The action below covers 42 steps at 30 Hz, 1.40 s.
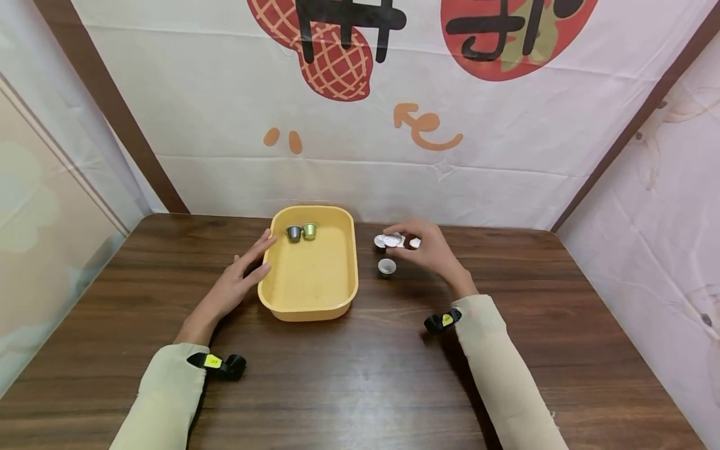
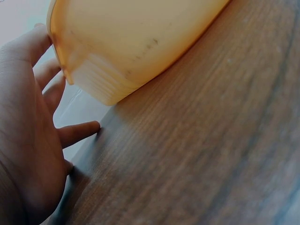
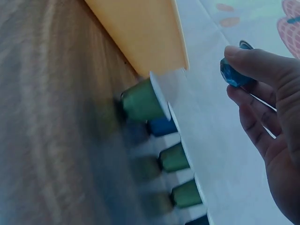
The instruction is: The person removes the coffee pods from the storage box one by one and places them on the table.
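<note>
My right hand (image 1: 430, 247) pinches a blue coffee capsule (image 3: 232, 75) between thumb and fingers, above the table right of the yellow tray (image 1: 355, 275). In the right wrist view, a green capsule (image 3: 143, 101) stands nearest, and behind it is a row with a dark blue capsule (image 3: 162, 126) and more green ones. The head view shows part of this group beside and under the hand. With fingers outstretched, my left hand (image 1: 239, 275) touches the tray's left rim. Inside the tray, near its far left corner, a dark grey capsule (image 1: 294, 234) sits beside a light green capsule (image 1: 310, 231).
The brown wooden table (image 1: 349, 387) ends at the back against a white printed cloth (image 1: 225, 125). More cloth hangs at both sides. A black wrist camera sits on each sleeve, the left one (image 1: 227, 367) close over the table.
</note>
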### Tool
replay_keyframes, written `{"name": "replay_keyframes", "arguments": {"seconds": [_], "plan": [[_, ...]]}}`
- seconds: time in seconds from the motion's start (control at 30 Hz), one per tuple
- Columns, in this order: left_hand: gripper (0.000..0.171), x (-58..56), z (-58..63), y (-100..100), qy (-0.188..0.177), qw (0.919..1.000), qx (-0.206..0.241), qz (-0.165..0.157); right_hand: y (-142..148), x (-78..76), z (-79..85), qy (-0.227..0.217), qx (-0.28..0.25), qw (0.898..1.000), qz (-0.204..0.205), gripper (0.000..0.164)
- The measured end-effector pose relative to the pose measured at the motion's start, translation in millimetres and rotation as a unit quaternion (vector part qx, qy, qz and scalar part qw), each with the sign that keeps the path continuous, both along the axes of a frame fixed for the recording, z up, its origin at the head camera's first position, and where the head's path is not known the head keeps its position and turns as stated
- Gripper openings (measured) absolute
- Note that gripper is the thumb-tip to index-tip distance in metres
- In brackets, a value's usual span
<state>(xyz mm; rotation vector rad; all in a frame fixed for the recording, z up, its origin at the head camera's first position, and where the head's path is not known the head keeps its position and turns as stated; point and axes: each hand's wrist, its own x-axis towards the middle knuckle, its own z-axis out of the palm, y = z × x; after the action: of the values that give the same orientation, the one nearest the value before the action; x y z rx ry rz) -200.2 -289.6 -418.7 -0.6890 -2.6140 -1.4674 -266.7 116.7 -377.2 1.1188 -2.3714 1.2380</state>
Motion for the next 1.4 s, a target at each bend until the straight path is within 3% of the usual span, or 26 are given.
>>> {"name": "replay_keyframes", "arguments": {"seconds": [0.1, 0.17, 0.3, 0.33, 0.4, 0.57, 0.7, 0.97, 1.4], "plan": [[0.053, 4.9, 3.0, 0.0, 0.001, 1.0, 0.003, 0.002, 6.6, 6.9, -7.5, -0.019, -0.016, 1.0, -0.01, 0.033], [0.053, 6.8, 4.4, -0.1, 0.002, 1.0, 0.004, 0.001, 7.6, 16.4, -1.7, -0.028, -0.02, 0.999, -0.015, 0.033], [0.052, 16.1, 21.7, 6.7, -0.001, 1.0, 0.008, -0.004, 10.0, 32.2, 12.0, -0.054, -0.021, 0.998, -0.029, 0.033], [0.052, 14.7, 20.1, 6.0, -0.001, 1.0, 0.008, -0.005, 11.4, 35.9, 15.2, -0.061, -0.023, 0.997, -0.032, 0.032], [0.052, 14.4, 21.7, 6.6, -0.002, 1.0, 0.007, -0.006, 14.9, 36.4, 12.4, -0.073, -0.029, 0.996, -0.039, 0.032], [0.053, 3.8, 4.7, -1.5, -0.003, 1.0, -0.004, 0.0, 17.8, 36.9, 2.2, -0.09, -0.029, 0.994, -0.045, 0.031], [0.054, 2.4, -0.4, -4.2, -0.005, 1.0, -0.005, 0.001, 19.0, 35.4, -8.3, -0.103, -0.017, 0.994, -0.044, 0.031], [0.054, 1.6, -0.7, 0.3, 0.004, 1.0, 0.004, -0.002, 33.7, 13.1, -49.1, -0.134, -0.026, 0.989, -0.061, 0.035], [0.054, 0.5, -1.0, 0.3, 0.003, 1.0, 0.001, 0.0, 36.1, 14.2, -62.5, -0.16, 0.002, 0.984, -0.073, 0.031]]}}
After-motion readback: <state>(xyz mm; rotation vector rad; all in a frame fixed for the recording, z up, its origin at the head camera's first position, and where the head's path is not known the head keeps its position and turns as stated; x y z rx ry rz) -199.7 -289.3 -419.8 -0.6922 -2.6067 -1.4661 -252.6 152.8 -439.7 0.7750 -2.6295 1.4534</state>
